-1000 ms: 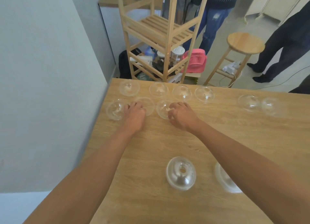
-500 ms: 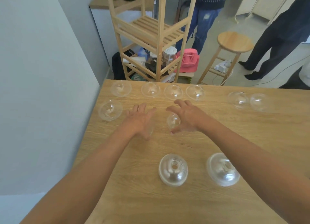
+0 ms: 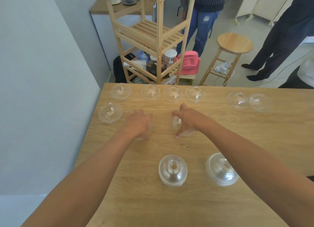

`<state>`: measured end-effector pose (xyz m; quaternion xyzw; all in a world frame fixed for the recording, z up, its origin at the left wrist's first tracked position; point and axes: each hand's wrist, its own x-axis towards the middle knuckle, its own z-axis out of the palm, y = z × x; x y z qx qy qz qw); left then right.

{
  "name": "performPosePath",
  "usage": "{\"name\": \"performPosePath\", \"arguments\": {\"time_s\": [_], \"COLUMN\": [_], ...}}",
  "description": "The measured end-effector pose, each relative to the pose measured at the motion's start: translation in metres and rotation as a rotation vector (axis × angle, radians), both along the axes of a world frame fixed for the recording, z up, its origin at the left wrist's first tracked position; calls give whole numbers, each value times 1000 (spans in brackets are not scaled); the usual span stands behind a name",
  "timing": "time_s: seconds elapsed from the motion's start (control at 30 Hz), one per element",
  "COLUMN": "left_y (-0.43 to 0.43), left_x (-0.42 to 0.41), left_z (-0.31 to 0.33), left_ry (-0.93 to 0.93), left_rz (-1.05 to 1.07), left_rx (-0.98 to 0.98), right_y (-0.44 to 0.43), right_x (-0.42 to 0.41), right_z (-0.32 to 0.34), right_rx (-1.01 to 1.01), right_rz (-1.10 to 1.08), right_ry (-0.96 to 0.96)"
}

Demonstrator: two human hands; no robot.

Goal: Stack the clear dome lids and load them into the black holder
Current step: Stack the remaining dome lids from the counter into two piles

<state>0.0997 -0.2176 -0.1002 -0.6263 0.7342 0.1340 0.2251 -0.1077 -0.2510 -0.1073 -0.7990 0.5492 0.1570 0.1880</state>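
We see a wooden table (image 3: 169,209) with clear dome lids all over it. Each lid looks like a little glass bowl turned upside down. It is round, shiny and see-through, so the brown wood shows through it, and small white spots of light sit on top. The person's left hand (image 3: 138,124) lies palm down near the middle of the table, with its fingers bent over the covered lid (image 3: 150,126). Only a thin clear edge of that lid peeks out beside the hand, and it is blurry. The right hand (image 3: 188,121) is near it and grips the held lid (image 3: 177,124), with the fingers curled over the top and the thumb down at the lower rim. This lid looks tipped up, not flat on the table. Along the far edge four lids stand in the back row (image 3: 173,94), each a little apart from the next. The pair of lids (image 3: 237,100) sits side by side far to the right, and the lone lid (image 3: 110,112) sits by the left edge. Close to us are two piles of lids, set one in another. The left pile (image 3: 173,170) has a small round hole on top, and the right pile (image 3: 220,169) leans a bit. Both look thicker and cloudier than one lid alone. Behind the table we see a wooden shelf (image 3: 158,39), a pink fan (image 3: 187,63) and a round stool (image 3: 235,43).
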Motion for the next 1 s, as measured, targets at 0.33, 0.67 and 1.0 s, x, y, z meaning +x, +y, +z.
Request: {"name": "performPosePath", "arguments": {"time_s": [0.33,0.67,1.0], "left_y": [75,159,182], "left_x": [-5,-38,-57], "left_z": [0,-38,-66], "left_ry": [1133,1429,1151], "left_rz": [405,571,457], "left_rx": [-227,-391,-487], "right_y": [54,159,209], "right_x": [-71,-128,-147], "right_z": [13,-13,-63], "right_rx": [-29,-283,-504], "right_rz": [-505,-575,-589], "right_ry": [-796,-1163,-978]}}
